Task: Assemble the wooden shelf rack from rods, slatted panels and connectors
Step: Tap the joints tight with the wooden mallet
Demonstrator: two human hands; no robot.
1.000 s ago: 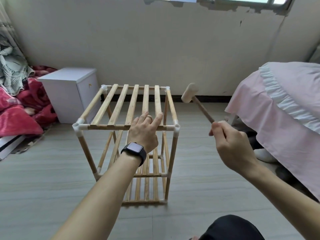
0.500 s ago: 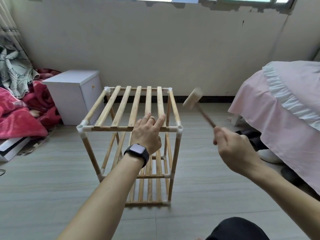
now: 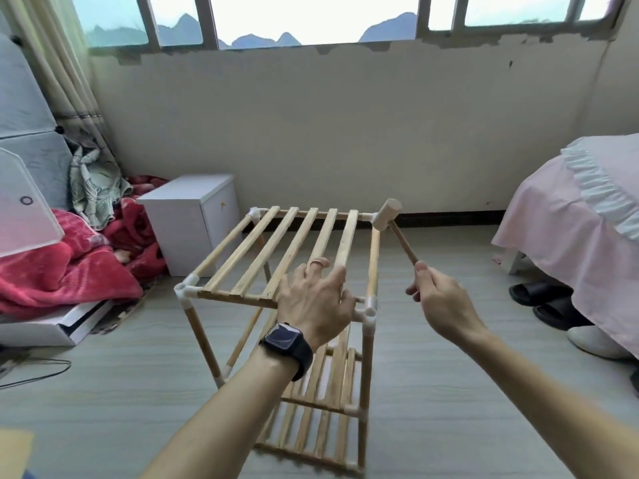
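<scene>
The wooden shelf rack (image 3: 262, 257) stands upright on the floor, with slatted panels at the top, middle and bottom joined by white connectors (image 3: 186, 290). My left hand (image 3: 316, 299) rests flat on the near right part of the top panel, fingers spread, a watch on the wrist. My right hand (image 3: 441, 299) grips the handle of a small wooden mallet (image 3: 387, 214). The mallet's head sits on the rack's far right corner connector.
A white cabinet (image 3: 193, 219) stands behind the rack on the left. Red blankets (image 3: 65, 267) and a white box lie at the far left. A bed with a pink cover (image 3: 574, 236) fills the right side, with slippers (image 3: 553, 299) under it.
The mallet head has swung down from the air onto the rack's far right corner. The view has tilted up, showing the window. My left hand has stayed on the top panel.
</scene>
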